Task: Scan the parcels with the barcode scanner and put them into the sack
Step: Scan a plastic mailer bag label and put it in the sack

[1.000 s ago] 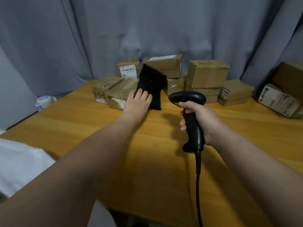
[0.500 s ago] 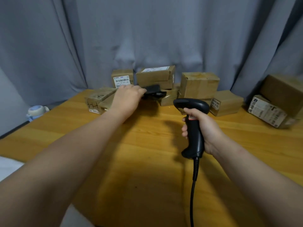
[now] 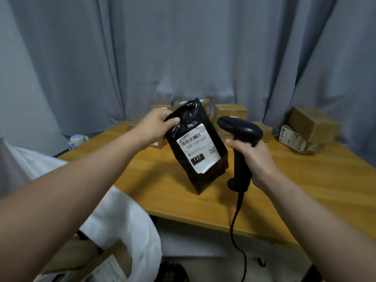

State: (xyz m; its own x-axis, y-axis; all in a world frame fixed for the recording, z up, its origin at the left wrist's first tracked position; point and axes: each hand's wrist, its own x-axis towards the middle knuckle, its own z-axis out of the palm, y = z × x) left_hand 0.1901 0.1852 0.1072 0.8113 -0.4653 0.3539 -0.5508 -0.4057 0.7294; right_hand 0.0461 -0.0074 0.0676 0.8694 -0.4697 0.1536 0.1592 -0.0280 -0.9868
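My left hand grips the top left corner of a black plastic mailer parcel, held upright above the wooden table. Its white shipping label with a barcode faces me. My right hand grips the handle of the black barcode scanner, whose head sits just right of the parcel's top; its cable hangs down. The white sack stands open at lower left with cardboard parcels inside.
Several cardboard boxes stand along the table's back edge against a grey curtain. Two more boxes lie at the right. A roll of tape sits past the table's left corner.
My left hand lifted the black mailer off the pile, pulled it toward me and turned its label to face me. The scanner rose beside it. My head tilted down, showing the sack.
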